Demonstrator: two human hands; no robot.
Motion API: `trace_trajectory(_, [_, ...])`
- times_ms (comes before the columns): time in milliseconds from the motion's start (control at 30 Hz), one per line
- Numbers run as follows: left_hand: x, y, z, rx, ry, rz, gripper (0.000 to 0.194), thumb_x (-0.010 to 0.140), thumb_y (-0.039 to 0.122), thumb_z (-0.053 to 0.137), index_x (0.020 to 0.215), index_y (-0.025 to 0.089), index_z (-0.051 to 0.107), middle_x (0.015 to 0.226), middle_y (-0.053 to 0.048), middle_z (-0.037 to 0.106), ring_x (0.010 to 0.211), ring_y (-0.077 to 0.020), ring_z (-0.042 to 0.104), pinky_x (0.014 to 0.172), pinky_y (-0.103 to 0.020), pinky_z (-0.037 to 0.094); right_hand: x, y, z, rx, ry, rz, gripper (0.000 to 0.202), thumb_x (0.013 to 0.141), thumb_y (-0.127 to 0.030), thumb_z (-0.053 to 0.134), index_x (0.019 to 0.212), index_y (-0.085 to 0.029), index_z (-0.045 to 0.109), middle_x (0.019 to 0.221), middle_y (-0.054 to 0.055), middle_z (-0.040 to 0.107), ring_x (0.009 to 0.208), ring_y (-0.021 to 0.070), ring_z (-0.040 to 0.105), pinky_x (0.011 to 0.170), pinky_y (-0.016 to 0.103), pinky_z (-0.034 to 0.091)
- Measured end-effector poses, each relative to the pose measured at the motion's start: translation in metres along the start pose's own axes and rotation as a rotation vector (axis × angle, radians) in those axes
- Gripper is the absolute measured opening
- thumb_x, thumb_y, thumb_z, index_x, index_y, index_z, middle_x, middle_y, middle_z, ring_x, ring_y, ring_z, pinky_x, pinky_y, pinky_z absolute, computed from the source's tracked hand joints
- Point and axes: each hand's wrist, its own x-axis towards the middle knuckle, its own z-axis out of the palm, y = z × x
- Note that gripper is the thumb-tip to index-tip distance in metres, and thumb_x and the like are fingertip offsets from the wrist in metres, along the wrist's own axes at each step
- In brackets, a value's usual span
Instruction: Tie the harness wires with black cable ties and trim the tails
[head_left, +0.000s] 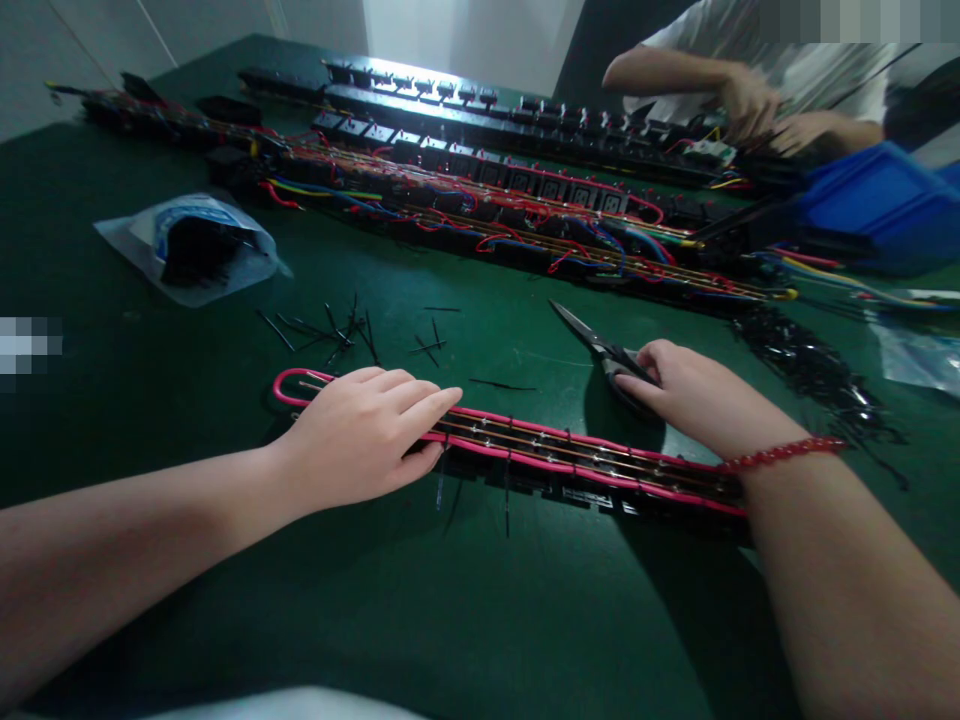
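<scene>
A long, narrow black bar [555,447] lies on the green tabletop [525,610], slanting down from left to right. Thin brass-coloured metal rods [510,443] with small silvery spots run along its top, flanked by a thick pinkish-red wire [517,457] that bends into a U-loop at the left end. Thin black ties cross it at intervals, and at least 2 tails [508,500] jut from the near edge. The left hand [371,425] grips across the bar. Black-handled scissors with pointed metal blades [602,347] sit in the right hand [679,388], tip aimed far-left beyond the bar.
</scene>
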Motion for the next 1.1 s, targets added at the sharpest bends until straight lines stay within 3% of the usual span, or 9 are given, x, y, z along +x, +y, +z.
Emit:
trace_trajectory(233, [0.001, 0.0, -0.002, -0.011, -0.032, -0.04, 0.04, 0.099, 0.034, 0.05, 0.13, 0.011, 0.061, 0.116, -0.009, 0.073, 0.097, -0.0224, 0.07, 0.081, -0.038, 0.06, -0.005, -0.005, -0.004, -0.043, -0.047, -0.005, 0.026, 0.094, -0.046, 0.054, 0.085, -0.022, 0.053, 0.086, 0.01, 0.068, 0.073, 0.025, 0.062, 0.06, 0.034, 0.042])
trace_trajectory(400, [0.004, -0.021, -0.017, 0.066, -0.133, 0.131, 0.045, 0.098, 0.047, 0.055, 0.126, 0.013, 0.064, 0.119, -0.011, 0.069, 0.101, -0.0256, 0.067, 0.084, -0.041, 0.058, -0.008, -0.01, -0.009, -0.065, -0.068, 0.002, 0.025, 0.096, -0.045, 0.051, 0.086, -0.022, 0.053, 0.091, 0.011, 0.068, 0.076, 0.0256, 0.063, 0.062, 0.034, 0.043])
trace_trajectory(500, [0.005, -0.035, -0.028, 0.071, -0.233, 0.154, 0.044, 0.096, 0.05, 0.057, 0.126, 0.017, 0.064, 0.118, -0.008, 0.069, 0.1, -0.0239, 0.067, 0.084, -0.038, 0.056, -0.01, -0.013, -0.012, -0.081, -0.079, 0.012, 0.025, 0.097, -0.045, 0.05, 0.086, -0.022, 0.053, 0.088, 0.011, 0.067, 0.074, 0.0259, 0.063, 0.061, 0.035, 0.043])
trace_trajectory(767, [0.005, -0.045, -0.044, 0.036, -0.437, -0.01, 0.047, 0.09, 0.055, 0.064, 0.126, 0.024, 0.065, 0.13, -0.006, 0.063, 0.103, -0.0244, 0.068, 0.085, -0.035, 0.051, -0.009, -0.011, -0.009, -0.116, -0.083, 0.014, 0.029, 0.096, -0.047, 0.043, 0.089, -0.02, 0.052, 0.09, 0.014, 0.065, 0.074, 0.0274, 0.062, 0.063, 0.039, 0.046])
trace_trajectory(967, [0.005, -0.046, -0.049, 0.02, -0.47, -0.033, 0.044, 0.089, 0.051, 0.068, 0.124, 0.024, 0.064, 0.119, -0.005, 0.067, 0.098, -0.0224, 0.068, 0.081, -0.032, 0.05, -0.008, -0.014, -0.009, -0.094, -0.046, -0.005, 0.028, 0.093, -0.048, 0.043, 0.082, -0.022, 0.05, 0.085, 0.014, 0.066, 0.067, 0.0271, 0.062, 0.059, 0.039, 0.047])
trace_trajectory(1100, [0.006, -0.047, -0.05, 0.017, -0.511, -0.059, 0.042, 0.088, 0.053, 0.069, 0.116, 0.021, 0.066, 0.107, -0.006, 0.07, 0.095, -0.0232, 0.068, 0.077, -0.031, 0.049, -0.009, -0.012, -0.009, -0.052, 0.058, -0.033, 0.027, 0.086, -0.047, 0.05, 0.072, -0.025, 0.048, 0.072, 0.01, 0.064, 0.057, 0.0254, 0.061, 0.052, 0.038, 0.046])
